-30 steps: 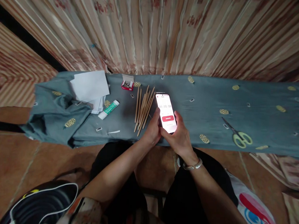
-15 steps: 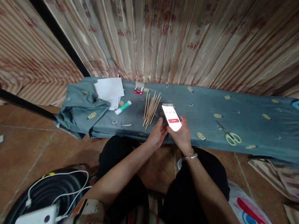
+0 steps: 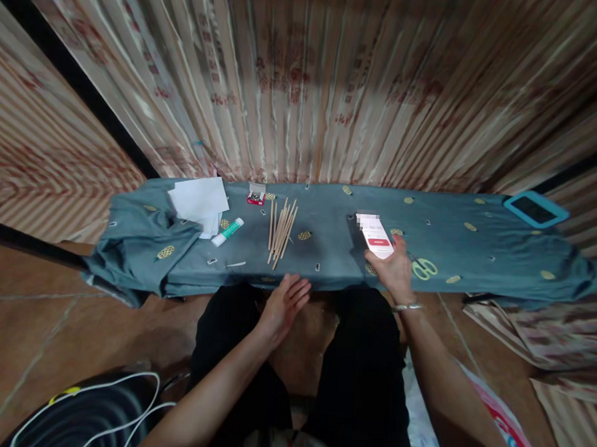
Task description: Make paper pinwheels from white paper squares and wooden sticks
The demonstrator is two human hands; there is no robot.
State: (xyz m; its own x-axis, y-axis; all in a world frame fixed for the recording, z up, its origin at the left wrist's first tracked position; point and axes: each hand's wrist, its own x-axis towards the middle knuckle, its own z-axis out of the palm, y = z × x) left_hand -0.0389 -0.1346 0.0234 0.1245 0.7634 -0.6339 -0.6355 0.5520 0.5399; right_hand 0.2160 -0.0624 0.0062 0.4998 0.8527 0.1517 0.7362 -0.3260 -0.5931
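My right grip (image 3: 395,272) is closed around the lower end of a phone (image 3: 376,239), thumb on its left side and fingers on its right, just right of the frame's centre. The phone's lit screen faces up and shows a red button; I cannot tell whether its far end touches the cloth on the desk (image 3: 329,215). My left grip (image 3: 280,310) holds nothing: its fingers lie extended, near the front edge of the desk, below the centre of the frame.

Just right of my right grip I see the yellow-green handles of scissors (image 3: 420,273), the blades hidden from me. Left of centre lies a loose bundle of wooden sticks (image 3: 280,234), with a small open red box (image 3: 256,196) above and to its left. Farther left are a green-and-white tube (image 3: 228,232), lying at a slant, and white papers (image 3: 200,198). A blue-framed tablet-like thing (image 3: 536,209) lies at the right end of the desk.
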